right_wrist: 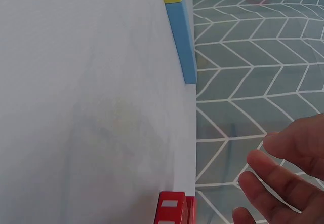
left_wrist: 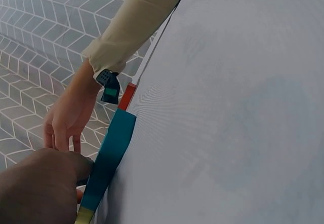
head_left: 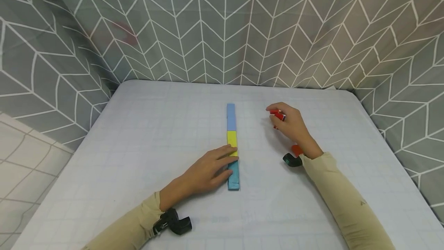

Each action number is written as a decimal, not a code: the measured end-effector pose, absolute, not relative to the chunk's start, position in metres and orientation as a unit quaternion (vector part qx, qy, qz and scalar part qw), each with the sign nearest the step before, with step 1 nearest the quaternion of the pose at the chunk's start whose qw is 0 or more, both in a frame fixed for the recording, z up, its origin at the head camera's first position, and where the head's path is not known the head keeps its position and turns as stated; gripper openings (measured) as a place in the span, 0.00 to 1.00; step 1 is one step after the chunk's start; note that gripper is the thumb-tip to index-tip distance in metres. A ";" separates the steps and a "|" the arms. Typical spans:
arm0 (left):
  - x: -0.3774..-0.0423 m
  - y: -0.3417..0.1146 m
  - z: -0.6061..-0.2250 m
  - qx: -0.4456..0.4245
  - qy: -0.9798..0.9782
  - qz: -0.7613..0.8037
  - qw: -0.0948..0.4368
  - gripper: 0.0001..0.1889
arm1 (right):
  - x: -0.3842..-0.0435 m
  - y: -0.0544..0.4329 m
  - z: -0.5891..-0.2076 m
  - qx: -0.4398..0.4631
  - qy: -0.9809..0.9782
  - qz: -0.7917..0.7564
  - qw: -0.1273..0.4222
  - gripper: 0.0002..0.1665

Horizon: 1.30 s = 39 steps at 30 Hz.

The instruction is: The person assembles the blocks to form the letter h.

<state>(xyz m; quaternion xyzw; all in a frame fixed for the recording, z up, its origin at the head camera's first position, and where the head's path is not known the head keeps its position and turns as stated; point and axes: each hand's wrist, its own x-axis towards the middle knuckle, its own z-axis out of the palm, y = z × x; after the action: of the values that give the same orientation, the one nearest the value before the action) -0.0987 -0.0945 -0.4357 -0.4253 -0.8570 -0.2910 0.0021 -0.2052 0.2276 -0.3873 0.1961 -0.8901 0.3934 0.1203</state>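
On the pale gridded table (head_left: 138, 134), three flat blocks lie end to end in one straight line running away from the person: a light blue block (head_left: 230, 116) farthest, a yellow block (head_left: 232, 139) in the middle, a teal block (head_left: 233, 176) nearest. The left hand (head_left: 208, 171) lies flat beside the line, fingers extended, fingertips resting on the join of yellow and teal; it grips nothing. The right hand (head_left: 291, 124) is raised just right of the line, fingers curled round a small red block (head_left: 278, 115) with white markings. The right wrist view shows the red block (right_wrist: 174, 209) at the bottom edge, fingers loosely spread beside it, so how firm the hold is cannot be told from there.

Judged step: the line is being steadied while the red piece is brought in. The far end of the light blue block looks like the free end closest to the red piece.

Next move calls for: red block squared to the row's axis, set down touching an end face, without nudging the row sideways; the left hand's pressure should keep the row straight.
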 end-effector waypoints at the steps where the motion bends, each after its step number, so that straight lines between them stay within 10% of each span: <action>1: -0.099 -0.094 -0.436 -0.426 -0.857 -0.291 0.002 0.24 | -0.204 0.229 -0.388 0.196 -0.890 0.395 0.120 0.14; 39: -0.098 -0.095 -0.433 -0.431 -0.853 -0.294 0.002 0.24 | -0.185 0.271 -0.401 0.152 -0.937 0.313 0.035 0.16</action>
<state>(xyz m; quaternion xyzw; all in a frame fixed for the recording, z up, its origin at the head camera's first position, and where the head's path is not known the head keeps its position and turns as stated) -0.0981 -0.0953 -0.4327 -0.4313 -0.8529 -0.2941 0.0025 -0.1849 0.2712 -0.4007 0.1521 -0.9369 0.3128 0.0354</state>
